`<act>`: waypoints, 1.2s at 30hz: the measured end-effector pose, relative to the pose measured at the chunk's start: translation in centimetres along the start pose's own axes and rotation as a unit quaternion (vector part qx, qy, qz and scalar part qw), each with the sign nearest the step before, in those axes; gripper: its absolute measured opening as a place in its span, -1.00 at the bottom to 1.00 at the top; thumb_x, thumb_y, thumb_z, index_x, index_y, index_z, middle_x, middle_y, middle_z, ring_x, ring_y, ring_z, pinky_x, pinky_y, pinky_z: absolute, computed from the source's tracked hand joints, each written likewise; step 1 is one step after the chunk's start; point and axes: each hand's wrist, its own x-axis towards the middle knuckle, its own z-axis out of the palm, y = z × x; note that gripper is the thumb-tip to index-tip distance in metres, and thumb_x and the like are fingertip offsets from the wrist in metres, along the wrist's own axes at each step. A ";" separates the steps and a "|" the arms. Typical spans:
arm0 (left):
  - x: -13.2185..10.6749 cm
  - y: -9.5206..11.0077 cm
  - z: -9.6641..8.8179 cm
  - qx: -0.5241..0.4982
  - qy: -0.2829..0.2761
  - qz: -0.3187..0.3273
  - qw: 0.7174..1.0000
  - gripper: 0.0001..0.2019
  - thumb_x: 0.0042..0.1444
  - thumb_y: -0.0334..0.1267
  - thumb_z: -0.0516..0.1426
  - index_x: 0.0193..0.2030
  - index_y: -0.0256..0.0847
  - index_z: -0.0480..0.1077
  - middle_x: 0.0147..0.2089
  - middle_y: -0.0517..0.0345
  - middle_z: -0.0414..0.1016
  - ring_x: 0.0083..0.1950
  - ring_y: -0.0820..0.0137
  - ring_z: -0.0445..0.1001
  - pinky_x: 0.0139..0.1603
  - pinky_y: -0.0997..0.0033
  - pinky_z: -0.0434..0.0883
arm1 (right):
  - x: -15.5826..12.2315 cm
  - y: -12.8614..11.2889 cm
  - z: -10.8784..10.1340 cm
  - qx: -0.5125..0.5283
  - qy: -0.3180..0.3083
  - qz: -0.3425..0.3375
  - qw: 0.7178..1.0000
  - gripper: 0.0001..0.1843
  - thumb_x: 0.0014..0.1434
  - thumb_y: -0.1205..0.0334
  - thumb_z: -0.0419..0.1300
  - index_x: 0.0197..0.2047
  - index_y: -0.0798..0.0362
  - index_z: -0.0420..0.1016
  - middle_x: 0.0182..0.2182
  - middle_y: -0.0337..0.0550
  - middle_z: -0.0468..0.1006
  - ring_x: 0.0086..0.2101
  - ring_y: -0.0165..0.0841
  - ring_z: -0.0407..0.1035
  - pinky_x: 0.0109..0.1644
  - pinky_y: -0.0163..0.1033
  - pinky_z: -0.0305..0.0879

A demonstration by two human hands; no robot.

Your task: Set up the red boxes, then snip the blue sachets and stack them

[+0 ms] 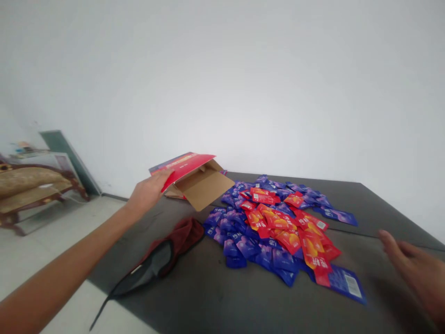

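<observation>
My left hand [149, 192] grips a red and blue cardboard box [186, 167] by its near left side. The box is tilted, and its open end with a brown flap [208, 188] faces the pile of sachets. Red sachets [278, 225] lie heaped in the middle of the pile, with blue-purple sachets [229, 222] around and under them. Off to the right of the pile, my right hand [417, 273] hovers over the table with its thumb apart from the fingers. Nothing shows in it, and part of it is cut off by the frame edge.
A dark red cap or pouch [174, 243] with a black strap lies on the dark table [194, 297], near its left edge. Something flat and brown partly shows under the box. A white wall [243, 93] rises behind. A wooden sofa [34, 185] stands far left.
</observation>
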 end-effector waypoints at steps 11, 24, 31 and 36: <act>-2.5 11.9 -8.7 -0.086 0.153 0.291 0.940 -0.33 0.44 -0.24 0.09 0.60 -0.18 -0.04 0.50 -0.17 0.26 0.48 0.06 0.31 0.46 0.06 0.33 | -9.9 -15.2 -0.7 0.453 -0.397 0.116 0.790 -0.01 0.14 -0.67 -0.10 0.08 -0.01 0.64 0.07 0.07 0.66 0.14 -0.02 0.52 0.29 0.05 0.39; -6.2 16.6 -8.7 -0.193 0.173 0.482 0.837 -0.56 0.45 -0.48 -0.04 0.40 -0.30 0.29 0.55 -0.21 0.12 0.52 -0.01 0.21 0.47 -0.08 0.32 | -13.8 -14.8 -11.5 0.588 -0.396 0.222 0.669 -0.15 0.16 -0.61 0.04 0.09 -0.04 0.53 -0.07 -0.05 0.71 -0.02 -0.09 0.62 0.04 -0.08 0.53; -5.9 16.1 -5.9 -0.210 0.161 0.520 0.812 -0.65 0.47 -0.45 -0.07 0.24 -0.33 0.43 0.44 -0.24 0.34 0.50 0.02 0.25 0.45 -0.05 0.35 | -15.6 -15.0 -15.2 0.510 -0.361 0.275 0.731 -0.22 -0.10 -0.35 0.49 0.04 -0.01 0.57 0.01 0.14 0.68 -0.08 0.03 0.64 -0.12 -0.09 0.63; -6.4 15.7 -2.4 -0.191 0.175 0.429 0.865 -0.59 0.43 -0.48 0.02 0.32 -0.13 0.43 0.46 -0.10 0.33 0.55 0.11 0.16 0.52 0.00 0.23 | -15.9 -15.6 -14.7 0.443 -0.274 0.246 0.818 -0.43 -0.06 0.05 0.58 0.00 0.00 0.58 0.00 0.11 0.69 -0.13 0.03 0.65 -0.14 -0.04 0.67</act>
